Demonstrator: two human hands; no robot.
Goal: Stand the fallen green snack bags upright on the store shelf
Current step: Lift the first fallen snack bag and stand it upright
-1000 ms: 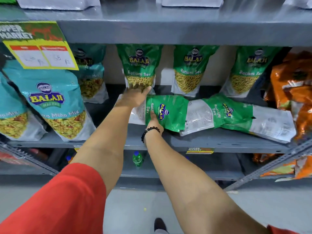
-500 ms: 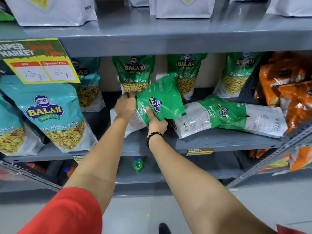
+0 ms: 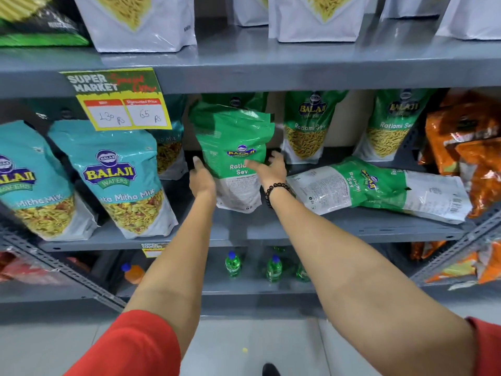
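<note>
Head view: I see the grey shelf [image 3: 352, 226] under both hands. Upright green bag [image 3: 235, 147] stands on it between the fingers. Fallen green bag [image 3: 379, 185] lies flat just beyond the right hand [image 3: 271, 169]. Left hand [image 3: 202, 177] presses the upright bag's left edge; right fingers spread loosely against its front, gripping nothing.

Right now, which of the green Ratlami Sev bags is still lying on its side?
The green Ratlami Sev bag at the shelf's front right, beside the orange bags. It lies flat, its lettering sideways; the other green ones stand upright.
</note>
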